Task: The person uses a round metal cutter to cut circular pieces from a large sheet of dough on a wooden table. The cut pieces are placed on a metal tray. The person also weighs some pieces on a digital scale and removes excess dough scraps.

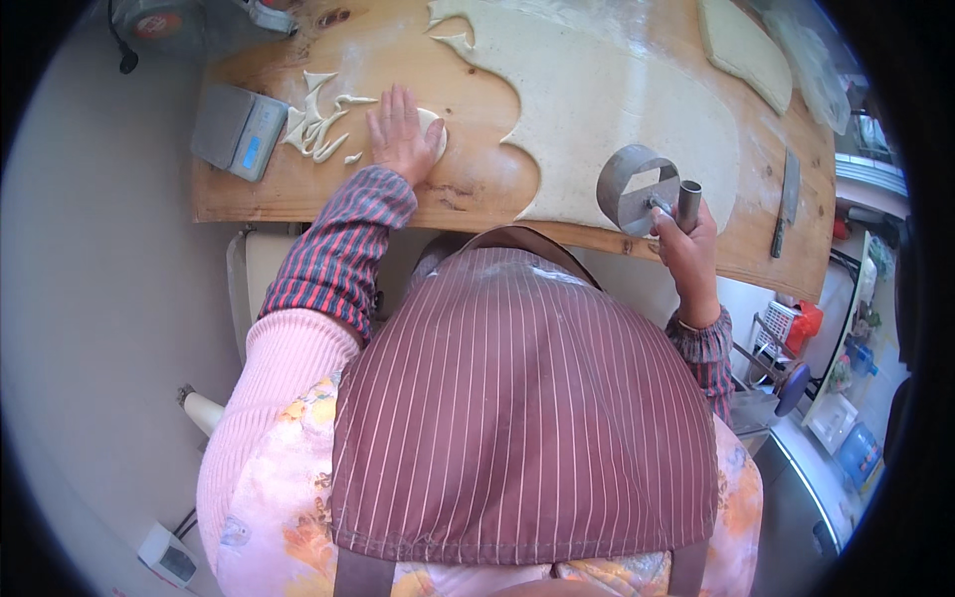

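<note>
My left hand [403, 136] lies flat with fingers spread over a small round of dough [433, 133], whose right edge shows past the thumb. Beside it on the left are curled dough scraps [317, 123]. My right hand [688, 242] grips the handle of a round metal dough cutter [618, 186]. The cutter's ring is tilted up on its side, over the near edge of a large rolled-out dough sheet [597, 97]. Scalloped curves run along the sheet's left edge, where pieces have been cut out.
A digital scale [240, 134] stands at the wooden table's [477, 201] left end. Towards the right end lies a cleaver [786, 201] with a dark handle. Behind it are a thick dough slab [746, 56] and a clear plastic bag [813, 74]. A purple-topped stool [792, 389] stands below, right.
</note>
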### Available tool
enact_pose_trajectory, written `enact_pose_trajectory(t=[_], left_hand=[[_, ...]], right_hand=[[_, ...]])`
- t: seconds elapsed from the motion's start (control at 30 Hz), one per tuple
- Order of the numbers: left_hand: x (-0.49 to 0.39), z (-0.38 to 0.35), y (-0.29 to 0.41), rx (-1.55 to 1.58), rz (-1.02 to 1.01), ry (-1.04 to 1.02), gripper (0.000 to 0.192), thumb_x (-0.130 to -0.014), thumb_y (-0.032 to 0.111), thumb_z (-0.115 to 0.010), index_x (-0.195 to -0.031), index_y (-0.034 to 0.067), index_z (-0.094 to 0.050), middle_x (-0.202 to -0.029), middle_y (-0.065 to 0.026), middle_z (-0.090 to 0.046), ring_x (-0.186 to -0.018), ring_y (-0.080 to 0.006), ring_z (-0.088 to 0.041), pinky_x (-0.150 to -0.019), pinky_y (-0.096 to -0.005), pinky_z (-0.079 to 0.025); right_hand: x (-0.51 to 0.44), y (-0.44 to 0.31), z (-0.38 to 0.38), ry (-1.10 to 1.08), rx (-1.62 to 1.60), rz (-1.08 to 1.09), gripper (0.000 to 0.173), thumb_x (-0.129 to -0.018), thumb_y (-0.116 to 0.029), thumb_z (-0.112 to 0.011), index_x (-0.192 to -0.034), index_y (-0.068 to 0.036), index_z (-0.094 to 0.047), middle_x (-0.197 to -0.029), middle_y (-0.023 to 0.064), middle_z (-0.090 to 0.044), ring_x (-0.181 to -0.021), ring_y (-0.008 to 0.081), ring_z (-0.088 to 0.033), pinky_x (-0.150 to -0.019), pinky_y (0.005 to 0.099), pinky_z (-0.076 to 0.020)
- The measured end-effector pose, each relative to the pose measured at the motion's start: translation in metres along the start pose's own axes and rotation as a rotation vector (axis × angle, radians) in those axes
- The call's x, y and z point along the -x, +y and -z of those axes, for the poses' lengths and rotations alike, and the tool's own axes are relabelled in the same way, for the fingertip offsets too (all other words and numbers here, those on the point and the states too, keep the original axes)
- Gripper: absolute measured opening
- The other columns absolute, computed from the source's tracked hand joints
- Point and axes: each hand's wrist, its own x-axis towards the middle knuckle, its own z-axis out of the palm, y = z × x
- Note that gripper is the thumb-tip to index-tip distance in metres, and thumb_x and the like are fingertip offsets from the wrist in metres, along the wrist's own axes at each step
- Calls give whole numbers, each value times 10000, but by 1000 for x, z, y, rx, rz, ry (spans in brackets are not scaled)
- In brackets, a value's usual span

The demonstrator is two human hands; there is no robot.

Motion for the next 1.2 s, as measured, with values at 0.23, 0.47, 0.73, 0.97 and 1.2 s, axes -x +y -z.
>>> enact_pose_trajectory(t=[0.23,0.47,0.73,0.97,1.2], left_hand=[[-3,-5,19,-38,-122,-10,824,-982,519,-477,-1585,23,-211,-1669,-169,-159,-1552,-319,-122,-1238,-542,-70],[32,-1,29,4,-165,-85,837,-967,490,-511,-1594,38,-191,-1674,-169,-146,-1557,-309,-113,-1236,-541,-87],[78,4,-8,-26,8,-83,856,-965,474,-541,-1594,29,-169,-1670,-171,-153,-1553,-316,-117,-1244,-520,-62],[37,-4,-41,47,46,-17,802,-989,472,-514,-1576,12,-220,-1659,-181,-179,-1546,-325,-131,-1243,-514,-81],[-7,25,-58,409,50,-57,669,-941,332,-648,-1466,-21,-430,-1498,-264,-433,-1412,-384,-396,-1168,-400,-334]], right_hand=[[-1,8,21,17,-34,9,152,-907,-75,-663,-976,-61,-529,-736,27,-581,-535,60,-496,-451,234,-381],[2,13,30,-32,-23,-66,174,-885,-49,-670,-1031,-18,-580,-831,2,-562,-702,98,-596,-604,260,-504],[-23,17,24,-34,91,44,214,-863,-100,-699,-1015,2,-588,-746,15,-576,-650,103,-567,-611,244,-475],[-101,-8,-16,-43,42,44,260,-832,-140,-705,-1012,5,-585,-752,45,-623,-574,98,-534,-477,266,-426],[-166,-17,-48,-73,-64,-3,391,-839,-151,-701,-1159,41,-582,-793,68,-655,-606,118,-583,-510,269,-459]])
